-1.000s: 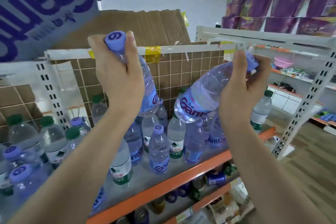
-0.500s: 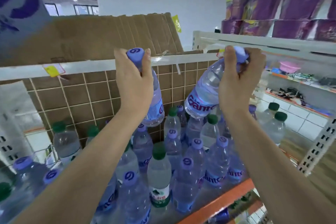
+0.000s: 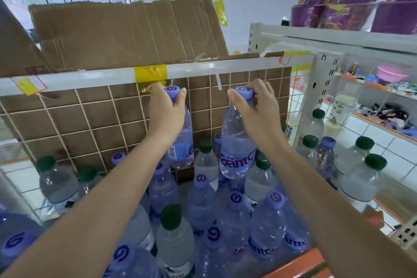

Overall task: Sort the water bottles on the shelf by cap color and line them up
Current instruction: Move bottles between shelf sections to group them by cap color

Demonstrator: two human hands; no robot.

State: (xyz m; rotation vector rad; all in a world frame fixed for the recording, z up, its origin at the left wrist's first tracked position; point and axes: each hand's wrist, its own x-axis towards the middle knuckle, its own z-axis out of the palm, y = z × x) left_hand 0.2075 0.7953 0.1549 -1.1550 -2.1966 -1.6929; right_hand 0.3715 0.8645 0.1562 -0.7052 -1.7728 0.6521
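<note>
My left hand point(image 3: 165, 115) is gripping one clear purple-capped plastic water bottle point(image 3: 182, 142) by its neck; my right hand point(image 3: 255, 115) is gripping another purple-capped bottle point(image 3: 237, 153) above the crowded shelf point(image 3: 300, 262).

Bottles point(image 3: 200, 198) crowd the shelf point(image 3: 300, 262); two held bottles hang above them, before the wire grid point(image 3: 90, 119), apparently backed by cardboard point(image 3: 126, 36).

Orange-edged shelf point(image 3: 300, 262) under crowded bottles point(image 3: 200, 201)

"Gante" reads in purple on the lifted bottle's label point(image 3: 237, 160), partly cut off.
</note>
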